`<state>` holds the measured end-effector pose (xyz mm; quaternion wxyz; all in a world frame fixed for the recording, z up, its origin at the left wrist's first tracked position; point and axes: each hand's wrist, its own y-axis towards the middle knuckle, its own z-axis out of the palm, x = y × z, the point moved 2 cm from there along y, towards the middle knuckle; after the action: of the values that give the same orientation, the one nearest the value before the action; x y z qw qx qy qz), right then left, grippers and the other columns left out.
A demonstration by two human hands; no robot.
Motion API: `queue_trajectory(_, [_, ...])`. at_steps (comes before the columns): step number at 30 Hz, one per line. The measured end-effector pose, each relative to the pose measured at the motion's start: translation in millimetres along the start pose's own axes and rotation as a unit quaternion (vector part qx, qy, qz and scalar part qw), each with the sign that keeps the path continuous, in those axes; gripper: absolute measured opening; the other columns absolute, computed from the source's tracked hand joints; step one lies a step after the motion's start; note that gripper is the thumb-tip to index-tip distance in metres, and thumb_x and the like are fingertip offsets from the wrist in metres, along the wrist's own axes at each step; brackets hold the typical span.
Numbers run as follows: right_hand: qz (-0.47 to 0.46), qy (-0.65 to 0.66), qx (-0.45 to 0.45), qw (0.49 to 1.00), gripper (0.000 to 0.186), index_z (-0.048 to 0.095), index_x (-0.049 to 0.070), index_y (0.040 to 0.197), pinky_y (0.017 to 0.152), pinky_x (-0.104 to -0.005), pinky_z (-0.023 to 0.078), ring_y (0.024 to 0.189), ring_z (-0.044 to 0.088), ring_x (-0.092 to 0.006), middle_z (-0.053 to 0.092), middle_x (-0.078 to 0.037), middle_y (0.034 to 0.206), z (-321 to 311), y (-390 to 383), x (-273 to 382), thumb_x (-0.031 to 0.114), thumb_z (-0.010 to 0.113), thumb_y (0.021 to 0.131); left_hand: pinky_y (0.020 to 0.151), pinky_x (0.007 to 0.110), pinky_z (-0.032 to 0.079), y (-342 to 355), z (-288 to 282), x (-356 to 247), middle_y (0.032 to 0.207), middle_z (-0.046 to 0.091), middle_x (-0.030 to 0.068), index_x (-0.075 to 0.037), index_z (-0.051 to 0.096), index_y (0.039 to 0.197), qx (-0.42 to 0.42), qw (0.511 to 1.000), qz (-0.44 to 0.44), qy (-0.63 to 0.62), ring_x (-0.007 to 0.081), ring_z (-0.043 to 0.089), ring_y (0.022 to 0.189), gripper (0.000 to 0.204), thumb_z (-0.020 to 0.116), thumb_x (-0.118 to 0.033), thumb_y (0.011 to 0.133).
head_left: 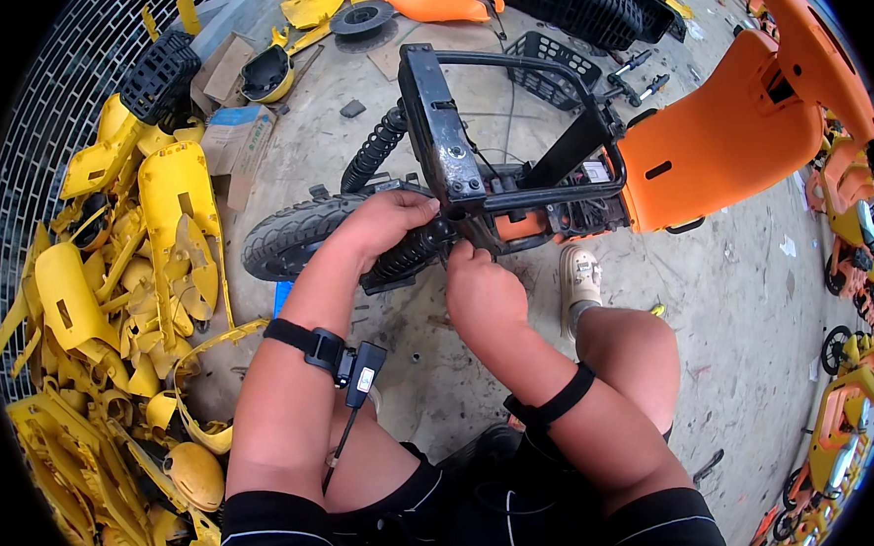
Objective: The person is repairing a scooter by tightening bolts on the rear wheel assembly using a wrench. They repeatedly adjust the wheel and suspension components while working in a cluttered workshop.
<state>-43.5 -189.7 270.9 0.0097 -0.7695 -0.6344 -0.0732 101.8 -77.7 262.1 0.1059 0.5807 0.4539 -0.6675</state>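
A partly stripped scooter with a black metal frame [448, 154] stands in front of me, its rear wheel [292, 233] to the left. Two coil-spring shock absorbers show: the far one [375, 150] is bare to view, and the near one [401, 255] lies under my hands. My left hand [392, 223] is closed around the top of the near shock absorber, thumb against the frame; its other fingers are mostly hidden. Just right of it, my right hand [484, 288] makes a fist below the frame's corner, fingertips at the shock mount. Whatever it pinches is hidden.
Orange body panels [711, 125] rise at the scooter's right. Yellow plastic panels [177, 217] are heaped along the left. Behind the scooter are a black crate [553, 69] and a wire spool [361, 20]. Several orange scooters [845, 420] line the right edge.
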Motion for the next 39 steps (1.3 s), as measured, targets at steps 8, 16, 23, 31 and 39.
queue_trajectory(8, [-0.007,-0.065,-0.007,0.998,0.013,0.053,0.005,0.096,0.048,-0.0333,0.058,0.063,0.073,-0.0225,0.067,-0.010,0.083,-1,-2,2,0.011,0.061,0.087,0.089,0.029,0.048,-3,0,-3,0.107,0.073,0.0062,0.001,0.072,0.118,0.012,1.000,-0.011,0.003,0.0126,0.063,0.098,0.040,0.069,-0.033,0.098])
queue_trajectory(16, [-0.015,-0.003,-0.006,1.000,0.016,0.057,0.005,0.097,0.051,-0.0334,0.058,0.065,0.072,-0.0226,0.066,-0.010,0.084,-4,-3,-2,0.017,0.062,0.088,0.089,0.029,0.048,-1,0,0,0.106,0.073,0.0067,0.000,0.072,0.119,-0.003,1.000,-0.026,-0.009,0.0127,0.063,0.097,0.040,0.070,-0.033,0.097])
queue_trajectory(23, [0.135,0.524,0.191,0.819,0.025,0.055,0.002,0.106,0.059,-0.0357,0.055,0.065,0.069,-0.0224,0.070,-0.011,0.087,22,-20,-1,0.026,0.062,0.101,0.086,0.029,0.049,1,1,-1,0.105,0.073,0.0071,0.000,0.072,0.118,0.007,1.000,-0.022,-0.010,0.0131,0.064,0.095,0.040,0.069,-0.034,0.097])
queue_trajectory(31, [0.266,0.783,0.266,0.495,0.029,0.055,0.006,0.111,0.064,-0.0343,0.055,0.074,0.068,-0.0208,0.069,-0.011,0.091,6,-9,-2,0.031,0.063,0.102,0.085,0.030,0.050,-1,0,0,0.106,0.073,0.0078,0.001,0.072,0.119,0.012,1.000,-0.020,-0.003,0.0132,0.064,0.094,0.042,0.070,-0.036,0.097])
queue_trajectory(39, [0.282,0.831,0.243,0.414,0.029,0.058,0.004,0.113,0.066,-0.0347,0.055,0.075,0.067,-0.0209,0.070,-0.012,0.095,5,-10,3,0.031,0.060,0.103,0.085,0.031,0.050,-2,1,0,0.105,0.074,0.0086,0.002,0.071,0.119,0.011,1.000,-0.018,-0.009,0.0145,0.065,0.094,0.043,0.069,-0.036,0.097])
